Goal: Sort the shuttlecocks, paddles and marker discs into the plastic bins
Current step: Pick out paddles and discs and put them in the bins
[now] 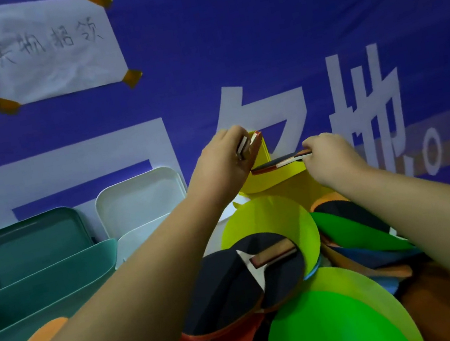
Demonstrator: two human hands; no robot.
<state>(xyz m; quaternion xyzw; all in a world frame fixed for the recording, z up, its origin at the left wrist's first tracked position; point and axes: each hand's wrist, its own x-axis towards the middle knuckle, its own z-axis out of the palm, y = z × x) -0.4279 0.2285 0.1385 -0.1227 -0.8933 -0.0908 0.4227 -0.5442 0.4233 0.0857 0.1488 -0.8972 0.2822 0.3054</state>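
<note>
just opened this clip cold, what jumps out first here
Two hands are raised mid-frame: the left hand grips a paddle handle, the right hand holds a second paddle. Beneath them a black paddle lies on a heap of bright green discs, and a blue banner with big white characters fills the background.

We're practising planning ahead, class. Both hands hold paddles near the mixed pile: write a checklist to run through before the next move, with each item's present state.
1. Left hand grips left paddle by its handle: ok.
2. Right hand grips right paddle by its handle: ok.
3. Teal bin open, teal lid off: ok.
4. Which bin takes paddles: cannot tell.
5. Sorting finished: not ok; black paddle and green disc lie mixed.
</note>
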